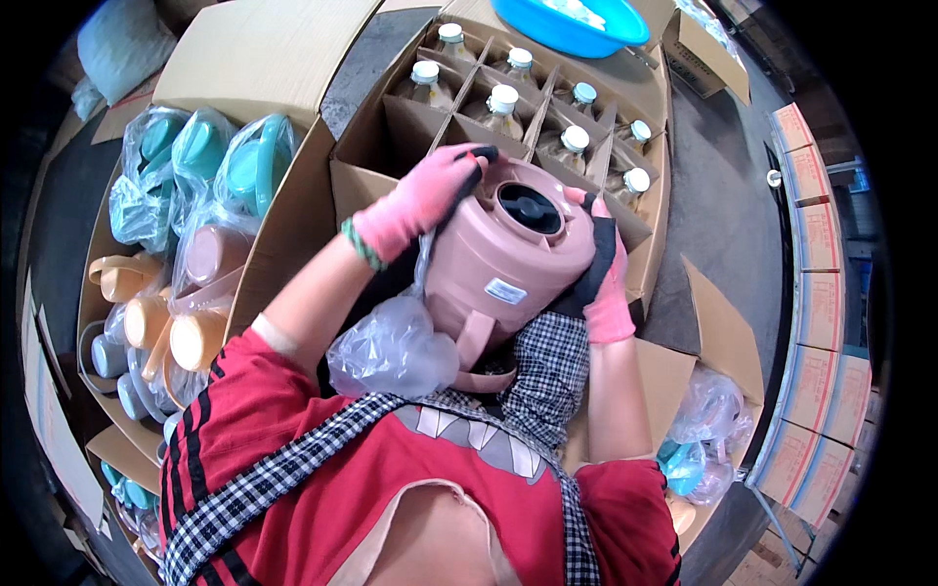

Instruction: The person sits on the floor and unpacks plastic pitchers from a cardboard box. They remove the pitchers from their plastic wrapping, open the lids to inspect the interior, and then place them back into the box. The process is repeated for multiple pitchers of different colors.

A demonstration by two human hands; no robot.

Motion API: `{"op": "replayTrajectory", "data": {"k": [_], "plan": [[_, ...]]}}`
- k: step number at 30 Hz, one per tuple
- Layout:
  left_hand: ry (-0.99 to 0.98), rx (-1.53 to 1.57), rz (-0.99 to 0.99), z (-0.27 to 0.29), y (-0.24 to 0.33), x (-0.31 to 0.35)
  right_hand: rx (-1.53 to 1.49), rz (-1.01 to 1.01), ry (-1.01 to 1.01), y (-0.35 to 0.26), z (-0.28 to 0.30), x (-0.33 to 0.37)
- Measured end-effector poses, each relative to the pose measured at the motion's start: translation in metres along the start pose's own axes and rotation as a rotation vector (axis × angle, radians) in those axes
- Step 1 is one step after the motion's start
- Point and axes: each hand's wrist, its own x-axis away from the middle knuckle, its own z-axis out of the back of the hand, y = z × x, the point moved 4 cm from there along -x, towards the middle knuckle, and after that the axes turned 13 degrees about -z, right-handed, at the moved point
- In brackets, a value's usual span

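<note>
A dusty-pink plastic jug (503,259) with a handle rests tilted over my lap, its round end with a black, recessed centre facing up and away. My left hand (427,192), in a pink glove with dark fingertips, grips the jug's upper left edge. On the opposite side, my right hand (608,269) in a matching glove holds the jug's rim and wall. A clear plastic bag (394,347) hangs crumpled against the jug's left side. The jug's handle (476,339) points toward my body, and a pale label is on its wall.
Ahead stands a divided carton (391,178) with several white-capped bottles (503,102); a blue basin (576,29) sits beyond it. At left, an open carton (278,234) holds bagged teal, pink and orange jugs. Another carton (718,322) with bagged items is at right, near stacked boxes (816,298).
</note>
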Motion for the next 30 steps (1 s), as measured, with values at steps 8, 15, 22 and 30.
{"op": "replayTrajectory", "data": {"k": [8, 15, 22, 30], "plan": [[0.013, -0.676, -0.528, -0.052, 0.071, 0.013, -0.187, -0.211, -0.382, -0.012, -0.008, -0.036], [-0.044, -0.150, -0.234, -0.001, 0.033, 0.003, 0.266, 0.060, 0.021, -0.030, -0.016, 0.016], [-0.016, 0.953, 0.527, -0.029, -0.046, 0.011, 1.212, 0.402, -0.238, -0.084, -0.058, 0.064], [-0.069, 0.932, 0.341, -0.042, -0.043, 0.003, 1.634, 0.070, -0.130, -0.077, -0.073, 0.048]]}}
